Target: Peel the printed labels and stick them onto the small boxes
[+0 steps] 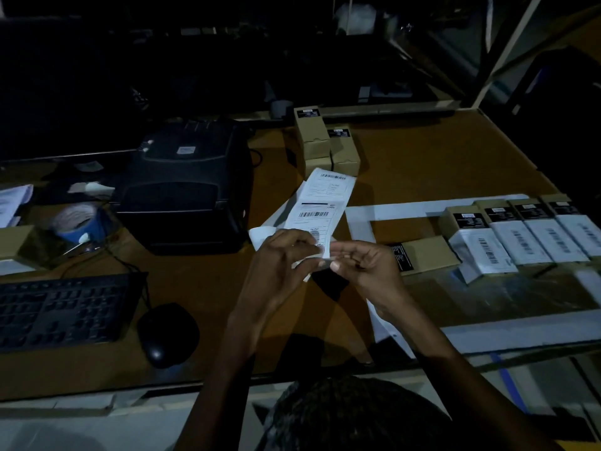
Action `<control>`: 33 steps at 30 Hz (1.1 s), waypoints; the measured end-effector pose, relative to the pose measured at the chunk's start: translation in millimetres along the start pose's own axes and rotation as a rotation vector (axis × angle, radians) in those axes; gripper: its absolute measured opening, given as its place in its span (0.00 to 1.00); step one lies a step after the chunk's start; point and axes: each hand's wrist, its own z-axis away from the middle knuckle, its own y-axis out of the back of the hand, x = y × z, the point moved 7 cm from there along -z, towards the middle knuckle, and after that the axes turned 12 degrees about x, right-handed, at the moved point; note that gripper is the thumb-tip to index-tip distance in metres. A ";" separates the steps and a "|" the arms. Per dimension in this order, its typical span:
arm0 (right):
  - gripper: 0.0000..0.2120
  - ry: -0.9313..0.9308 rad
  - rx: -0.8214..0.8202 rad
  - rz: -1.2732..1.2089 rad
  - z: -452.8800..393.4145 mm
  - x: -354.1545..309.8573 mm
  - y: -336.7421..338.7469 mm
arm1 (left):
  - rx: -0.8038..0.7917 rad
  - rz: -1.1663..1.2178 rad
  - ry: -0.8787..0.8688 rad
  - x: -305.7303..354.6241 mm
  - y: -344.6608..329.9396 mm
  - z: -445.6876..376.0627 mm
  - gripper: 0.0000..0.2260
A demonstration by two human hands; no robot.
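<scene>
Sitting left of centre on the dim table, a black label printer is idle while the left hand and right hand are pinching the near end of a printed label strip, seemingly starting the peel; next, carrying it to the unlabelled small box just right, beside the labelled boxes.

Counted on the table: 4 labelled boxes in a row at right, 1 unlabelled box lying flat, 3 stacked boxes at back, 1 label strip, 1 printer, 1 keyboard, 1 mouse, 1 tape roll.
</scene>
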 end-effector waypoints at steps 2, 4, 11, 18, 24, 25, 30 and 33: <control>0.16 0.006 0.003 0.027 -3.6 -1.8 1.3 | 0.009 -0.050 -0.058 4.0 -1.1 -3.4 0.07; 0.14 0.034 0.017 0.059 -7.9 -3.5 3.5 | 0.022 -0.094 -0.099 7.9 -1.9 -6.9 0.07; 0.10 0.135 0.032 0.117 -16.9 -9.4 10.8 | 0.009 -0.127 -0.159 19.1 -8.4 -12.9 0.06; 0.12 0.135 0.032 0.092 -11.4 -8.3 12.3 | -0.007 -0.147 -0.130 25.4 -14.1 -14.3 0.11; 0.11 0.129 0.047 0.090 -8.9 -7.4 16.3 | -0.068 -0.154 -0.131 24.0 -24.0 -12.4 0.05; 0.11 0.129 0.046 0.095 -8.2 -7.4 16.9 | -0.076 -0.157 -0.124 23.8 -25.1 -11.9 0.05; 0.12 0.163 0.056 0.109 -5.9 -6.8 18.9 | -0.077 -0.185 -0.108 32.6 -24.4 -9.0 0.11; 0.12 0.149 0.060 0.096 -3.5 -4.8 18.4 | -0.072 -0.154 -0.075 31.1 -23.8 -8.1 0.09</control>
